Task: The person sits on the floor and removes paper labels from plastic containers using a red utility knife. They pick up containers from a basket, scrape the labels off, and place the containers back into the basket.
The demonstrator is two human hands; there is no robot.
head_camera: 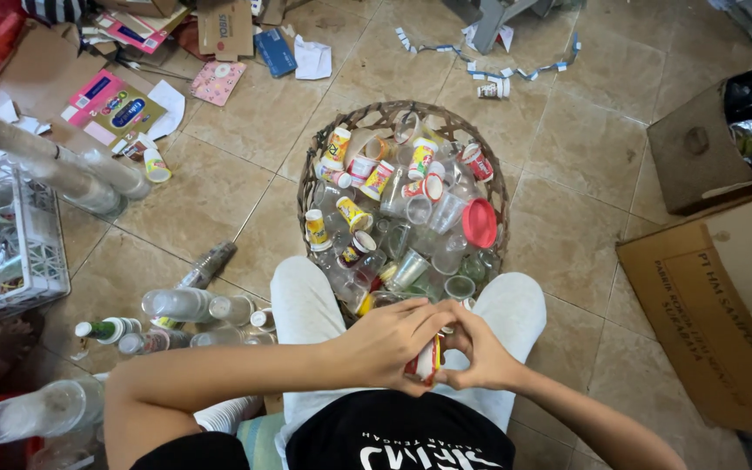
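Woven basket (308, 187): on the floor directly before the seated person's knees, heaped with plastic cups (411, 218). Small cup (426, 359): between left hand (391, 341) and right hand (478, 350), over the lap, nearer than the basket. Stacked cups and bottles (180, 306): on the floor left of the knees. Wire crate (41, 252): far left. Cardboard sheets and packets (115, 100): behind the crate, upper left. Cardboard boxes (707, 287): at right, one behind the other. Paper strip (480, 65): on the floor beyond the basket
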